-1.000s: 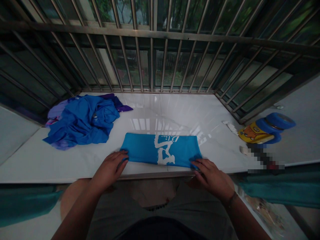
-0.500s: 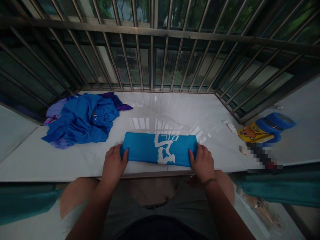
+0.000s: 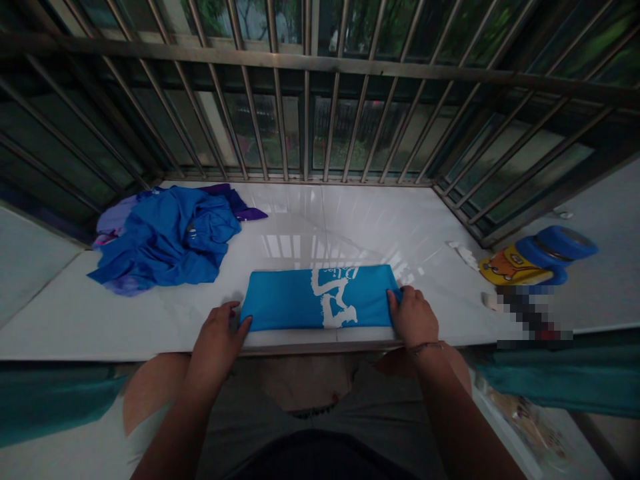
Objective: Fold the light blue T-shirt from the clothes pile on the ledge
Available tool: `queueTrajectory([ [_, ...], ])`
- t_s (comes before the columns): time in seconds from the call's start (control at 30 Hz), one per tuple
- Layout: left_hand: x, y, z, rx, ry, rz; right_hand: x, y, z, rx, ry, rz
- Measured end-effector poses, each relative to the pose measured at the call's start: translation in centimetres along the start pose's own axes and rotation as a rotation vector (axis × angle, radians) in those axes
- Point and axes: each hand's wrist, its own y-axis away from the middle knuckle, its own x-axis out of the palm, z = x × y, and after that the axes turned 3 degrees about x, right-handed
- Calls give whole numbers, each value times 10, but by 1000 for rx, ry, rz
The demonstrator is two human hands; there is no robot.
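Observation:
A folded bright-blue cloth (image 3: 285,300) with white lettering lies flat near the front edge of the white tiled ledge. At its left end is my left hand (image 3: 220,331), thumb at the lower corner and fingers apart, no longer around the fabric. My right hand (image 3: 414,316) pinches the right end between thumb and fingers; the fingertips under the fabric are hidden. To the left, a crumpled pile of clothes (image 3: 170,233) holds a darker blue piece on top, with lilac and purple fabric showing beneath.
Metal window bars (image 3: 280,120) rise behind the ledge (image 3: 290,223). At the right stand a blue and yellow container (image 3: 523,260) and small white scraps (image 3: 463,254), beside a pixelated patch. Teal curtains (image 3: 55,403) hang below the ledge on both sides.
My left hand has loosened from the cloth and shifted slightly left and down. My right hand has moved a little right, still on the cloth, whose right end now sits slightly higher.

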Motion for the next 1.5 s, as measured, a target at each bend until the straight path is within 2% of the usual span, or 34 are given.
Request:
queueTrajectory([
  [0.1,3,-16,0,126,-3,-71,5,-3,-3,12,-50,28],
  [0.17,6,-36,-2,201,0,-66,8,-9,-5,10,-97,76],
  [0.3,13,-89,-5,286,-28,85,15,-25,-12,10,-162,156],
  [0.37,13,-115,-6,301,-60,192,19,-36,-17,-16,-195,143],
  [0.43,9,-135,-9,317,-77,300,23,-48,-20,-109,-224,53],
  [0.53,2,-154,-17,315,-97,470,27,-70,-18,-406,-259,-75],
  [0.63,-2,-163,-27,278,-146,574,21,-90,-8,-651,-254,13],
  [0.83,-7,-172,-38,392,-107,667,-15,-108,19,-623,-60,242],
  [0.93,-19,-173,-44,412,-39,626,-37,-108,29,-642,-33,271],
  [1.0,-33,-172,-50,401,7,549,-55,-106,31,-646,-50,204],
  [1.13,-70,-158,-63,434,94,270,-93,-94,22,-679,-181,-116],
  [1.23,-84,-137,-61,518,131,45,-104,-80,9,-651,-241,-328],
  [1.27,-81,-128,-57,545,135,-1,-101,-75,4,-631,-244,-362],
  [1.33,-67,-107,-43,589,128,-16,-84,-64,-6,-601,-235,-358],
  [1.43,-31,-69,-17,609,86,87,-39,-46,-24,-585,-192,-226],
  [1.5,-10,-43,-3,574,67,155,-5,-32,-39,-584,-167,-129],
])
